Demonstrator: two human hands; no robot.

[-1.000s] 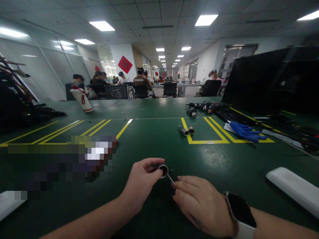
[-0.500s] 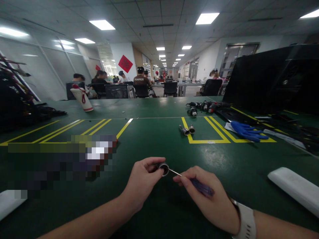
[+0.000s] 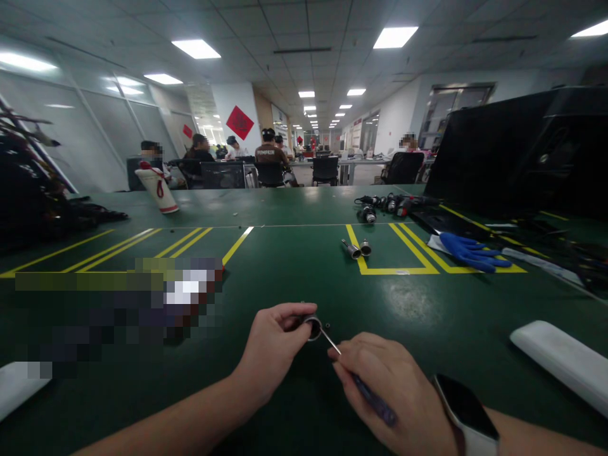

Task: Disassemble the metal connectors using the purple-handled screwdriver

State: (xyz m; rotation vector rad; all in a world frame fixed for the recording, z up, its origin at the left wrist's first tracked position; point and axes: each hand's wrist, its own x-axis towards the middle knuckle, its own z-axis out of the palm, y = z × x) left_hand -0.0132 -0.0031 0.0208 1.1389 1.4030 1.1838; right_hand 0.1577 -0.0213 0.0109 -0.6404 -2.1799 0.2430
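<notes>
Between the thumb and fingers of my left hand (image 3: 270,348) is a round metal socket (image 3: 313,328), its open end facing me. My right hand (image 3: 387,377) is closed around the dark purple handle of a screwdriver (image 3: 375,402). The thin shaft runs up and left, and its tip meets the rim of the socket; whether it reaches inside I cannot tell. A tiny dark ring-like piece (image 3: 327,325) shows on the green table (image 3: 294,266) just right of the socket.
Two metal sockets (image 3: 358,249) lie on the yellow tape ahead. A blue glove (image 3: 472,251), power tools (image 3: 380,206) and a dark case (image 3: 513,152) are to the right. A white block (image 3: 563,364) lies near right. A white cup-like holder (image 3: 159,189) stands far left. People sit beyond the table.
My right hand has turned and moved down, so the screwdriver slants more steeply. The tiny piece beside the socket has come into view. My left hand has barely moved.
</notes>
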